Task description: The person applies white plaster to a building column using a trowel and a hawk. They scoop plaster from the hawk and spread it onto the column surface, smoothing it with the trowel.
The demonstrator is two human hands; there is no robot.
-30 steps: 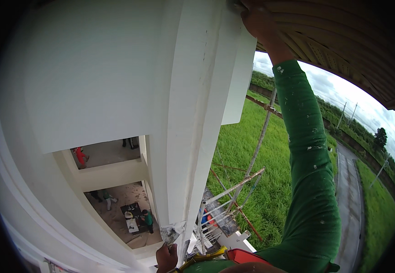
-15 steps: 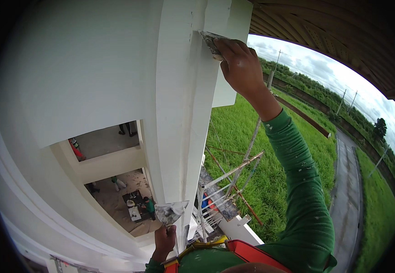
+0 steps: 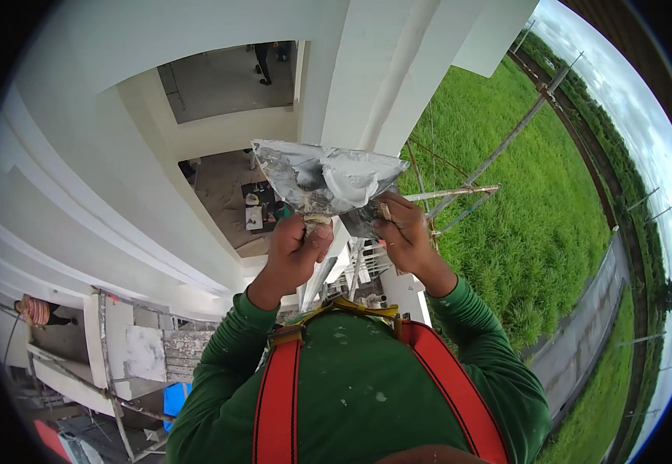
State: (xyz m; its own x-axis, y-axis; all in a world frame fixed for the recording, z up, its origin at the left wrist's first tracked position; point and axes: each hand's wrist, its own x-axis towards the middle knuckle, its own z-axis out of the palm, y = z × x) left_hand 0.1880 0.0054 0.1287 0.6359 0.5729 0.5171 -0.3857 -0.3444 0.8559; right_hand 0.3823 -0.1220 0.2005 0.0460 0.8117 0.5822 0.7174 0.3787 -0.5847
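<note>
My left hand point(image 3: 289, 251) is closed round the handle of a wide putty knife point(image 3: 293, 166), held up in front of my chest. White putty point(image 3: 349, 187) lies smeared and heaped on its metal blade. Just right of it, my right hand point(image 3: 405, 233) grips a second putty knife point(image 3: 361, 222). This blade is darker and partly hidden behind the first one, so I cannot tell whether the two touch. Beyond both tools rises a white wall column point(image 3: 382, 85).
Steel scaffold poles point(image 3: 467, 191) stand at the right, above tall grass point(image 3: 533, 224). Far below, people show inside openings point(image 3: 235, 81) in the building. Weathered planks point(image 3: 189, 354) and a striped-shirted person point(image 3: 35, 311) are at the lower left. Red harness straps point(image 3: 276, 402) cross my chest.
My right hand has come down from high on the column with its putty knife. My left hand has risen with the loaded one, bringing them together. The view has tilted downward.
</note>
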